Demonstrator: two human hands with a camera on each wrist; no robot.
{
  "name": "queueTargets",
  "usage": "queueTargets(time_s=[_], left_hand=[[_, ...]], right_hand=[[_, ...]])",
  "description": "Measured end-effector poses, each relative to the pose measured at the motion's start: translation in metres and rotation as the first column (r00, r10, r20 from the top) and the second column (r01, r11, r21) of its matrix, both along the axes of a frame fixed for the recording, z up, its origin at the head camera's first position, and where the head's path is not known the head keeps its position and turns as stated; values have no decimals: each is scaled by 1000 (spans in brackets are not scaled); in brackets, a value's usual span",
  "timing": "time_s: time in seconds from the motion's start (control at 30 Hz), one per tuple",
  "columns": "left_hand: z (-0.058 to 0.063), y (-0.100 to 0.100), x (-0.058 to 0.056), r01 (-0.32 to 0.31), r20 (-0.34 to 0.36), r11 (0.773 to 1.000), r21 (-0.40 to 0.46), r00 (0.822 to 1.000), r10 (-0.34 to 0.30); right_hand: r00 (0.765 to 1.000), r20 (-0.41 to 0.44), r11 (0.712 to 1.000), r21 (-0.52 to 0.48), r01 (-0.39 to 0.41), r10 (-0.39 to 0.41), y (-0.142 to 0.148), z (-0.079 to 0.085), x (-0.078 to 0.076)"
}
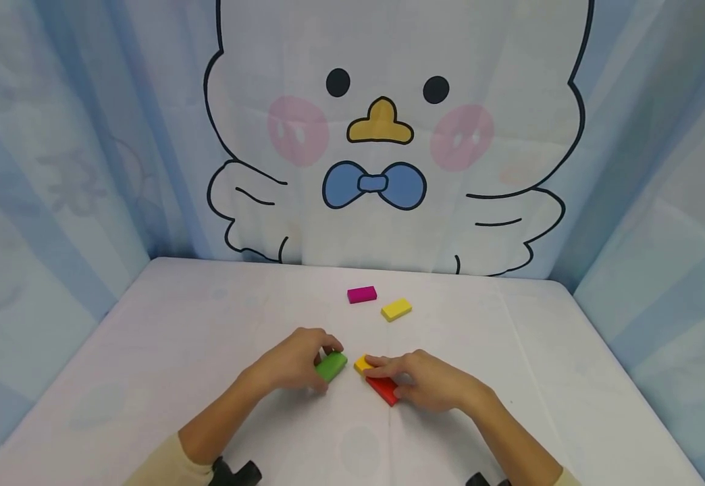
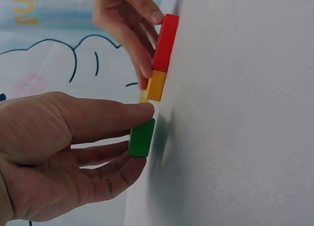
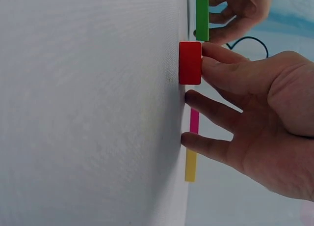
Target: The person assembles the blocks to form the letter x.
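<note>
Between thumb and fingertips, my left hand [image 1: 296, 358] pinches a green block [image 1: 331, 366]. That block looks slightly raised off the table in the left wrist view, with a shadow beside it. My right hand [image 1: 434, 381] holds a red block [image 2: 166, 42] by thumb and index finger, while its other fingers extend toward the tabletop. An orange-yellow block [image 2: 156, 86] lies end to end with the red one, and the right index finger reaches over where they meet. A small gap separates the green block from this pair.
Farther back on the white table [image 1: 219, 304] lie a magenta block [image 1: 362, 295] and a yellow block [image 1: 396, 310], apart from each other. Behind the table hangs a blue and white curtain [image 1: 383, 236] with a cartoon bird, and curtains flank both sides.
</note>
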State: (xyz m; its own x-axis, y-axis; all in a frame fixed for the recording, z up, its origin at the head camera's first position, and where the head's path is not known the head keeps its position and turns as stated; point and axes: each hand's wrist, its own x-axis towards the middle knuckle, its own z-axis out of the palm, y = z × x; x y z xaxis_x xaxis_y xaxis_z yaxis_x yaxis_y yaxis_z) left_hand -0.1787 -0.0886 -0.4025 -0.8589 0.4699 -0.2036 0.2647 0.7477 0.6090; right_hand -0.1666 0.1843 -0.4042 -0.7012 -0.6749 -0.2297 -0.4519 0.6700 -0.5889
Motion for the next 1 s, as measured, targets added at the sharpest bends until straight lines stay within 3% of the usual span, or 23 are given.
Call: queueTargets(time_s=[0.43,1.0], left_hand=[[-7,6,3,75,-1,997,5,997,-75],[-3,3,6,90,14,996,14,996,-91]], right_hand=[[1000,3,1000,-8,2,-2,0,1,-1],[1000,4,1000,-9,6,-6,1,1,0]])
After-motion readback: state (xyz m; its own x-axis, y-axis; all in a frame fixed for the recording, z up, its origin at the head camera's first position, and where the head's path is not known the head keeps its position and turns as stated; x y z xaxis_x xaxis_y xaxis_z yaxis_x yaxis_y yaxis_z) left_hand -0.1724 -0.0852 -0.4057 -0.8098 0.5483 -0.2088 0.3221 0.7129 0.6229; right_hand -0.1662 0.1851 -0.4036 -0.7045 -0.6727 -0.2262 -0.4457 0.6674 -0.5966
